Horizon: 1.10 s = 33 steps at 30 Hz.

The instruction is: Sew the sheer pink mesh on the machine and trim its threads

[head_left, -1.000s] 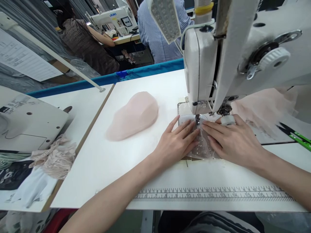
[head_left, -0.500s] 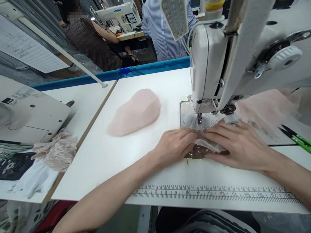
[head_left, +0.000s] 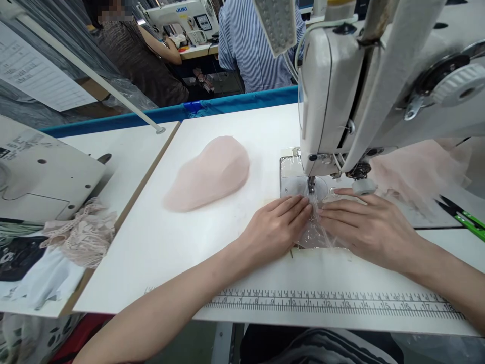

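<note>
My left hand (head_left: 278, 225) and right hand (head_left: 373, 230) lie flat on sheer fabric (head_left: 317, 233) at the presser foot (head_left: 311, 185).
Along the near edge of the desk (head_left: 170, 258) runs a printed ruler (head_left: 333, 302), its numbers readable up to 17; beyond it, the fabric lies between and under my fingers, the left ones close together, the right ones slightly spread; green-handled snips (head_left: 464, 215) sit toward the right, a smooth pink piece (head_left: 212, 174) well left of my hands; past the far edge, another sewing machine (head_left: 178, 23) reads "JUKI".
</note>
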Each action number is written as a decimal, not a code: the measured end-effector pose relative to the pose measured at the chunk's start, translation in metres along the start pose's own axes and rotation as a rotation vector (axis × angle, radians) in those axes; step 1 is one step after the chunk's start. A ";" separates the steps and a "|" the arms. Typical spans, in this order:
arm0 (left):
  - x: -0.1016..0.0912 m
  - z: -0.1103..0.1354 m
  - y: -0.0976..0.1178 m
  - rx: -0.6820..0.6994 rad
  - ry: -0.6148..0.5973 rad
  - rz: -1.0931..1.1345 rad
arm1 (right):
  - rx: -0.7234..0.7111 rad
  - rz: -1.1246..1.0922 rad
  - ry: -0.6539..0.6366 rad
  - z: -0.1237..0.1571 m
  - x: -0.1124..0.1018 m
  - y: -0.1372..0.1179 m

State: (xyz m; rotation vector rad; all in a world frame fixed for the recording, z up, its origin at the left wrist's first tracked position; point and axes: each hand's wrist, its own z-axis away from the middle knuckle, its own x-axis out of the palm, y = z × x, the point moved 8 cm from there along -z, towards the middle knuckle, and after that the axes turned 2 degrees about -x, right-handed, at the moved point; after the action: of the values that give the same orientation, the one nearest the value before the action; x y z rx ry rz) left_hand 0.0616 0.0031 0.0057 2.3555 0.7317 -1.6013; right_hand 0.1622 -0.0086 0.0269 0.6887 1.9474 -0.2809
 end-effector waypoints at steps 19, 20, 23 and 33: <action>0.005 -0.006 -0.013 -0.049 -0.028 -0.015 | 0.024 0.032 -0.004 0.001 0.008 0.006; 0.006 -0.007 -0.014 -0.058 -0.038 -0.016 | 0.027 0.036 -0.003 0.000 0.008 0.007; 0.005 -0.008 -0.014 -0.064 -0.036 -0.013 | 0.038 0.043 0.003 -0.001 0.007 0.008; 0.001 -0.001 -0.003 0.006 -0.022 -0.011 | -0.002 0.102 -0.011 0.003 0.012 0.001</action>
State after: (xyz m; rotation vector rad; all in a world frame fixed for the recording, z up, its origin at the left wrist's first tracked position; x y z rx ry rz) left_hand 0.0618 0.0063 0.0055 2.3377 0.7374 -1.6337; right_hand 0.1611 -0.0055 0.0148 0.7805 1.8954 -0.2193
